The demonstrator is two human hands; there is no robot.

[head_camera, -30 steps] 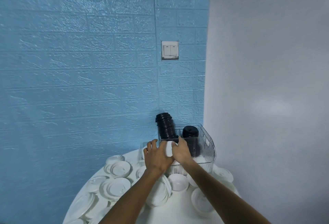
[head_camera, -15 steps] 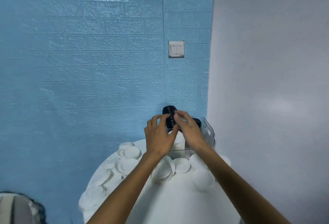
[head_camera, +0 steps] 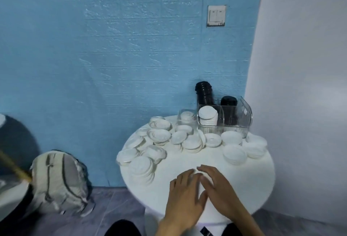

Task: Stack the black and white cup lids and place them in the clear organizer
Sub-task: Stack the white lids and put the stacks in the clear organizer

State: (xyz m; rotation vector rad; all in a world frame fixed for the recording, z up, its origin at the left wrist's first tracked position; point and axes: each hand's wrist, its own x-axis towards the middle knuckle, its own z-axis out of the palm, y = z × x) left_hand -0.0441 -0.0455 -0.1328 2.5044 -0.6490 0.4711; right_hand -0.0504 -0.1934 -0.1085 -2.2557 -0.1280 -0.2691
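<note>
Left hand (head_camera: 185, 196) and right hand (head_camera: 218, 188) side by side over the near table (head_camera: 169, 188), fingers extended, holding nothing as far as the blur shows. Between loads, I'd say. Next: gather loose white lids (head_camera: 142, 168), stack, drop into clear organizer (head_camera: 225, 121) beside the black stacks (head_camera: 204, 93).

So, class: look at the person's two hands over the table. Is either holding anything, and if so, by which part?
Nothing is held. The left hand and right hand lie open with straight fingers over the white table.
</note>
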